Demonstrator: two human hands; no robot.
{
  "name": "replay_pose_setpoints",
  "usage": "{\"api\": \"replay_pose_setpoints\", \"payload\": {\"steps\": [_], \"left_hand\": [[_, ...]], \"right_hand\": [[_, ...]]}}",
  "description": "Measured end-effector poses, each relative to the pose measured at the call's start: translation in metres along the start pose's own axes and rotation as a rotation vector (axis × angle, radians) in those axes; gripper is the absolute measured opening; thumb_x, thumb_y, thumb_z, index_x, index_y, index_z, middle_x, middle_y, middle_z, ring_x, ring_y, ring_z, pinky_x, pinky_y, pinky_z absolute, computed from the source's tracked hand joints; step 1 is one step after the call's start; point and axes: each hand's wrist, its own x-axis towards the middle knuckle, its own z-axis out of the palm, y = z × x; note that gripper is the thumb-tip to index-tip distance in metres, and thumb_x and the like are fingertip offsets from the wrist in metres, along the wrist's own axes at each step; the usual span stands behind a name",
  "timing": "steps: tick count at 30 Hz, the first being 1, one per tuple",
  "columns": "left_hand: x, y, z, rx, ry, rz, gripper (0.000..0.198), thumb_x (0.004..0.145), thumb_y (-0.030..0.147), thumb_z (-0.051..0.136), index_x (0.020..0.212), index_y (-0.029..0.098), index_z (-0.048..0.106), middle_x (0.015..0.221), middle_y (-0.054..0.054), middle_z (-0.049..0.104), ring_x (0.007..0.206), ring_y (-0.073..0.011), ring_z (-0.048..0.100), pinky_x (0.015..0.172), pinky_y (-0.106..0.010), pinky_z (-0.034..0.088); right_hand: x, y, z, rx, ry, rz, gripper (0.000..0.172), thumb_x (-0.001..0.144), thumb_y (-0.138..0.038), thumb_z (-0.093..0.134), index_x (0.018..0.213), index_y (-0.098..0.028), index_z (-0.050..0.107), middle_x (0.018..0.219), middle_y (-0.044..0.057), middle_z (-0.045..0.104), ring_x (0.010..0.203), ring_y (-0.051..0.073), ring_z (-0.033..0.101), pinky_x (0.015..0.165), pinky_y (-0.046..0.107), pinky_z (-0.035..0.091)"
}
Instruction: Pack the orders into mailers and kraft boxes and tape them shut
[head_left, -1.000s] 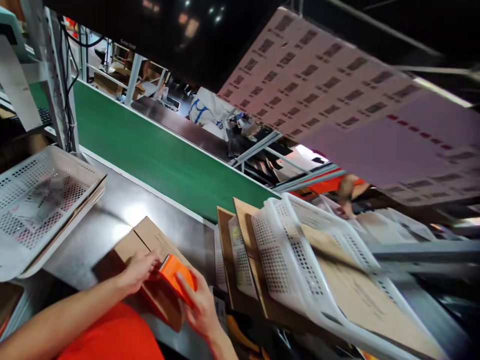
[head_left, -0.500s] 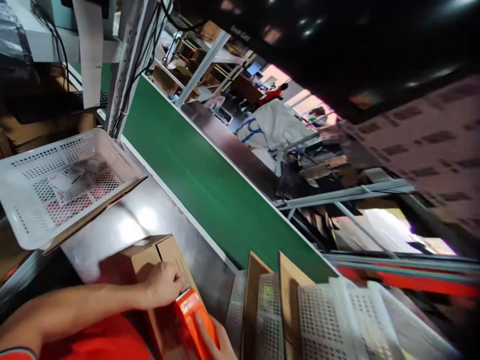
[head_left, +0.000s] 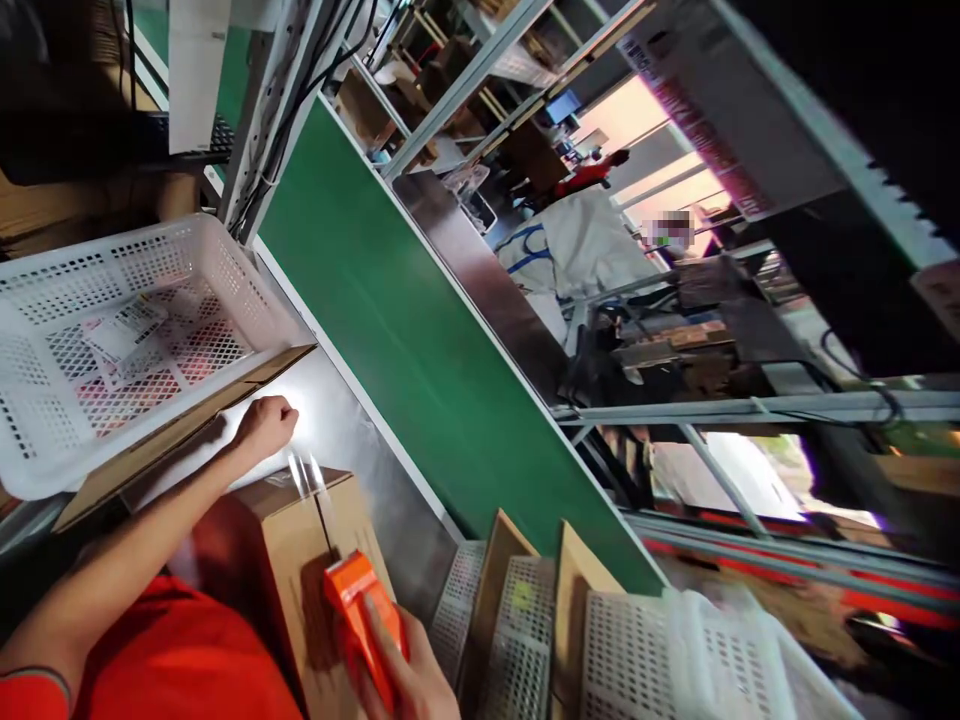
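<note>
A cardboard box (head_left: 281, 540) sits on the metal tabletop in front of me, with a dark seam across its near face. In my right hand (head_left: 409, 670) is an orange tape dispenser (head_left: 364, 605), its head over the box. Beyond the box's far edge, my left hand (head_left: 268, 424) is closed in a fist. A shiny clear strip of packing tape (head_left: 309, 478) stretches from the dispenser along the seam toward that fist, which seems to hold its end; the fingertips are hidden.
A white perforated basket (head_left: 289, 325) holding small labelled packets stands at the left. Behind the metal table (head_left: 356, 440) runs a green conveyor belt (head_left: 405, 370). More white baskets (head_left: 626, 640) with cardboard dividers (head_left: 491, 600) are at the lower right. A metal post (head_left: 259, 130) with cables rises at upper left.
My left hand has moved up and left, away from the dispenser, and clear tape now spans the gap. The dispenser has shifted slightly left. The head view has turned.
</note>
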Motion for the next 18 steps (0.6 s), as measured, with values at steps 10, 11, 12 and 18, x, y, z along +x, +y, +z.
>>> {"api": "replay_pose_setpoints", "payload": {"steps": [10,11,12,18], "left_hand": [[-0.037,-0.076,0.048,0.113,-0.281,-0.027,0.024,0.094,0.032,0.060,0.081,0.021,0.078,0.095,-0.007,0.082,0.097,-0.0221,0.074,0.087,-0.029,0.052],[-0.039,-0.079,0.047,0.146,-0.298,-0.008,0.023,0.093,0.034,0.062,0.086,0.021,0.079,0.102,-0.009,0.082,0.104,-0.0244,0.073,0.093,-0.031,0.052],[-0.039,-0.080,0.045,0.182,-0.314,0.007,0.024,0.093,0.036,0.063,0.091,0.019,0.079,0.107,-0.012,0.081,0.109,-0.0268,0.073,0.096,-0.033,0.052],[-0.024,-0.052,0.016,0.340,-0.397,0.055,0.022,0.089,0.036,0.067,0.082,0.016,0.073,0.092,-0.014,0.079,0.101,-0.0304,0.074,0.091,-0.035,0.052]], "right_hand": [[0.024,-0.016,0.004,-0.019,-0.040,0.052,0.060,0.101,-0.030,0.060,0.160,-0.036,0.054,0.141,0.015,0.063,0.119,0.029,0.074,0.098,0.039,0.066],[0.025,-0.016,0.005,-0.029,-0.038,0.038,0.060,0.100,-0.030,0.061,0.160,-0.035,0.054,0.141,0.016,0.063,0.118,0.029,0.074,0.098,0.040,0.066],[0.027,-0.017,0.006,-0.042,-0.035,0.025,0.060,0.100,-0.030,0.061,0.160,-0.034,0.056,0.140,0.016,0.064,0.118,0.030,0.073,0.098,0.042,0.066],[0.037,-0.025,-0.001,-0.110,-0.043,0.019,0.059,0.099,-0.030,0.062,0.158,-0.028,0.059,0.134,0.018,0.067,0.114,0.030,0.074,0.097,0.043,0.064]]}}
